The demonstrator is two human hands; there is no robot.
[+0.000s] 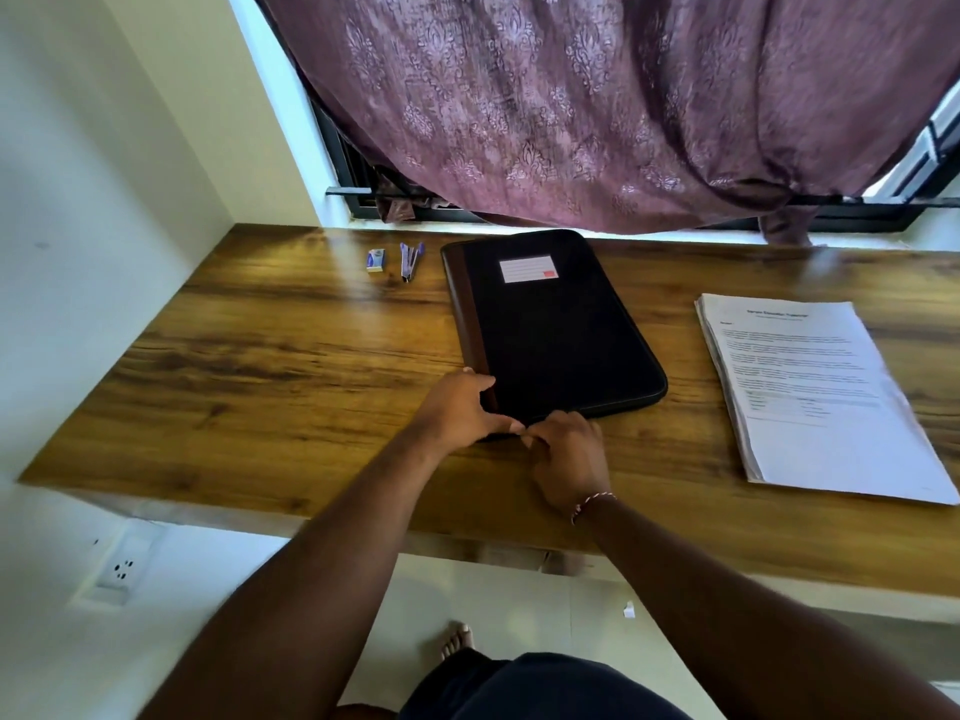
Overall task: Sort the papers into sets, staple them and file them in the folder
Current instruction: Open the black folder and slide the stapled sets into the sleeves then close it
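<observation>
Nearest: a bare foot [457, 641] on pale floor tile, dark clothing at the lower edge. Both forearms reach forward; a red-and-white thread band [592, 504] circles the right wrist.

Left hand [462, 407]: fingers curled over the near-left corner of the folder [561, 324], gripping it at the brown spine strip. Right hand [569, 449]: fingers curled in against the folder's near edge, fingertips meeting the left thumb. Whether they pinch anything cannot be told; the knuckles hide it.

Folder: flat on the counter [260, 381], directly beyond the hands. It is closed, matt black, with rounded corners and a raised rim. The spine band looks like smooth brown leather. A white ruled label with a red patch sits near its far end.

Papers [810, 387]: a thick white stack of printed sheets, right of the hands, apart from the folder, edges slightly fanned.

Beyond and left of the hands: a small purple stapler [410, 259], with a small staple box [376, 260] just beside it.

Counter: wood-grain top, glossy, with dark streaks, set against a white wall on the left. A wall socket [122, 569] sits below it.

Farthest: a black window frame [363, 200] and a mauve curtain [623, 96] with a damask pattern, hanging in folds.
</observation>
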